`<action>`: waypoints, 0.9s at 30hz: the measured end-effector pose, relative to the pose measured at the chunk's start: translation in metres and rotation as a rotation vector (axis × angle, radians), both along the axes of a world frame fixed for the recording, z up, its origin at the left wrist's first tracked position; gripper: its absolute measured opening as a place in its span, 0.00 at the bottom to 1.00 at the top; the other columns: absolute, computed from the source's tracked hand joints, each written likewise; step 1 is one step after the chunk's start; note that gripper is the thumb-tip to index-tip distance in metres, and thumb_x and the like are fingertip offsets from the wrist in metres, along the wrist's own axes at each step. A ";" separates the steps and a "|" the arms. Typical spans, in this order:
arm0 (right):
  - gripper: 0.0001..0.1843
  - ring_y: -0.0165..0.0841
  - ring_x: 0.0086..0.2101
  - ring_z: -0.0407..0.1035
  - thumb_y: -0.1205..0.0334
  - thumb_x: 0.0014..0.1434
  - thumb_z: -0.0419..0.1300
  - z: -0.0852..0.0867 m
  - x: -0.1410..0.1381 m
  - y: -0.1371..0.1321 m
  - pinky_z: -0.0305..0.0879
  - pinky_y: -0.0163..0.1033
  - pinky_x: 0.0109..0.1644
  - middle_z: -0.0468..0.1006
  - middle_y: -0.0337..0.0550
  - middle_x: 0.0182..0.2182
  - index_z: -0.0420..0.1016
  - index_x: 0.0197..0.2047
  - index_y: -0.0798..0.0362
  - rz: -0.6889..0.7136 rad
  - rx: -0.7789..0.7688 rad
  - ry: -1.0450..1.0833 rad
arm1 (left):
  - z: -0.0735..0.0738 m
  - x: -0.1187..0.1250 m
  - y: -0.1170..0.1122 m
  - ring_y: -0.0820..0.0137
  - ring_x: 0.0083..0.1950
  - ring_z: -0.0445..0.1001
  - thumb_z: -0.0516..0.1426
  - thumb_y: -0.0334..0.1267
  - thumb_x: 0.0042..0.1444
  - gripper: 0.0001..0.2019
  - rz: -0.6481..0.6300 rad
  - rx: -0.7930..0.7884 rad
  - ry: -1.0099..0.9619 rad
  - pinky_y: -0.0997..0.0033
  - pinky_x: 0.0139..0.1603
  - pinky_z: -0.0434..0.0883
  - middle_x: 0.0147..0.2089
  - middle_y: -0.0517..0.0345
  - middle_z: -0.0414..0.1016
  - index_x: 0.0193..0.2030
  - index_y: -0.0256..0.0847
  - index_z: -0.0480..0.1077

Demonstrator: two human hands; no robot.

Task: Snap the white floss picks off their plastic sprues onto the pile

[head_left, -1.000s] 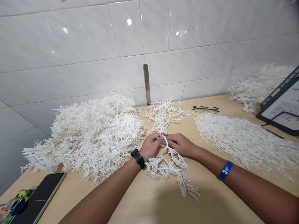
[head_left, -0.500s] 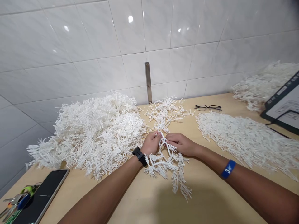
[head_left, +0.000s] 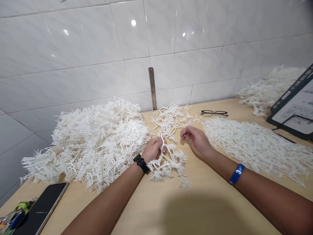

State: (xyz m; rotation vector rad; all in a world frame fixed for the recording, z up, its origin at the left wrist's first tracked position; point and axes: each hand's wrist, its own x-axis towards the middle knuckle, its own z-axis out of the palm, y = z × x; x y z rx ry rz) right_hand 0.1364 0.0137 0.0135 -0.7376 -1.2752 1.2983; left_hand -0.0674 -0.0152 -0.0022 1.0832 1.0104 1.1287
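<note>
My left hand [head_left: 153,149] wears a black watch and pinches the stem of a white branching plastic sprig [head_left: 168,161]. The sprig's fringed tips hang toward me over the table. Just right of it, apart from the sprig, is my right hand [head_left: 195,141], a blue band on its wrist. Its fingers are curled in and slightly blurred; whatever they hold, if anything, cannot be made out. Beyond both hands lies a small heap of thin bare white stems [head_left: 171,117]. A large pile of white fringed sprigs [head_left: 97,140] rises beside my left hand.
Small loose white pieces [head_left: 251,147] spread across the right side. Behind them are eyeglasses [head_left: 214,113], a dark-framed printed panel [head_left: 295,107] and another white heap [head_left: 271,86]. A phone [head_left: 41,209] and keys [head_left: 14,217] lie front left. A metal bracket [head_left: 152,88] is on the tiled wall.
My right hand has come away from the sprig, moving right and slightly up. My left hand keeps its hold on the stem. The whole view has shifted a little.
</note>
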 end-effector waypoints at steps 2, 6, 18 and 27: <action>0.18 0.30 0.27 0.64 0.47 0.61 0.51 0.001 0.008 0.009 0.63 0.37 0.32 0.72 0.42 0.29 0.74 0.33 0.52 -0.133 -0.174 0.304 | 0.001 0.002 -0.002 0.77 0.23 0.63 0.61 0.52 0.48 0.19 0.023 0.009 -0.021 0.76 0.24 0.59 0.25 0.60 0.65 0.27 0.36 0.65; 0.23 0.30 0.25 0.63 0.44 0.60 0.48 0.002 0.012 0.012 0.61 0.36 0.28 0.74 0.43 0.31 0.74 0.44 0.52 -0.102 -0.380 0.388 | 0.007 0.005 -0.005 0.77 0.25 0.65 0.62 0.52 0.46 0.19 0.033 -0.026 -0.081 0.75 0.27 0.62 0.25 0.61 0.65 0.27 0.37 0.64; 0.19 0.29 0.27 0.61 0.49 0.61 0.53 -0.004 -0.016 -0.016 0.55 0.35 0.32 0.69 0.37 0.23 0.70 0.27 0.55 0.295 0.192 -0.634 | 0.013 0.007 -0.012 0.75 0.30 0.65 0.61 0.51 0.49 0.17 0.034 0.143 0.160 0.76 0.32 0.62 0.27 0.59 0.69 0.30 0.36 0.72; 0.16 0.29 0.27 0.60 0.51 0.54 0.61 -0.003 -0.019 -0.020 0.55 0.34 0.32 0.69 0.37 0.23 0.72 0.28 0.57 0.338 0.121 -0.632 | 0.015 0.014 -0.014 0.74 0.30 0.67 0.65 0.42 0.42 0.13 0.071 0.127 0.138 0.75 0.33 0.63 0.28 0.59 0.72 0.30 0.34 0.73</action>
